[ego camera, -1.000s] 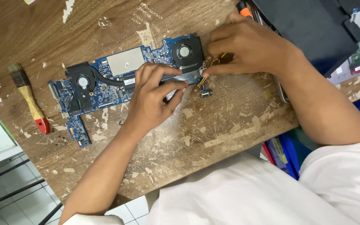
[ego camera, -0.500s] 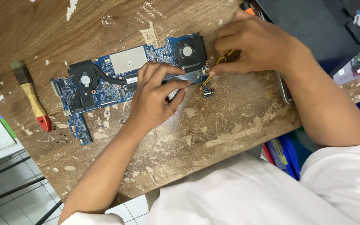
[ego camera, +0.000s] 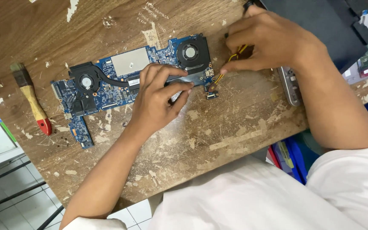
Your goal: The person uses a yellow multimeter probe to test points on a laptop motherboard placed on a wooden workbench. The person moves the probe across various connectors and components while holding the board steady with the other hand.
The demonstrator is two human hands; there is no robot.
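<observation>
Head view showed your left hand (ego camera: pixel 158 100) pressed flat-ish on the blue laptop motherboard (ego camera: pixel 124 81), fingertips on the dark strip near its right end, pinning it rather than gripping it. Your right hand (ego camera: pixel 273 42) was pinched shut on a thin yellow-orange cable (ego camera: pixel 231 64), thumb and forefinger closed on it just off the board's right edge.

Board lay across the middle of the wooden counter (ego camera: pixel 235 127), long axis roughly parallel to the far edge, left end pointing toward the paintbrush (ego camera: pixel 33 100) near the counter's left edge. Two fans on it: one at the left (ego camera: pixel 86 81), one at the right (ego camera: pixel 189 52), joined by a dark heat pipe, with a silver plate (ego camera: pixel 129 61) between them.

Handling, as a judgement:
- Board was probably light, thin and stiff, but it would flex and crack if loaded mid-span. Hold it by bare edges or the heat pipe frame, not by the fans or small components.
- Scarred counter likely gave decent friction, so the flat-hand pin looked adequate.
- Cable was soft and fine, likely fragile at its connector. The small daughter piece (ego camera: pixel 211 91) hung just below the board's right end, touching or nearly so; I couldn't tell if it was seated.
- Grip the cable close to the plug, not mid-run.

Dark laptop shell (ego camera: pixel 320 25) sat at the far right corner, well apart from the board.
</observation>
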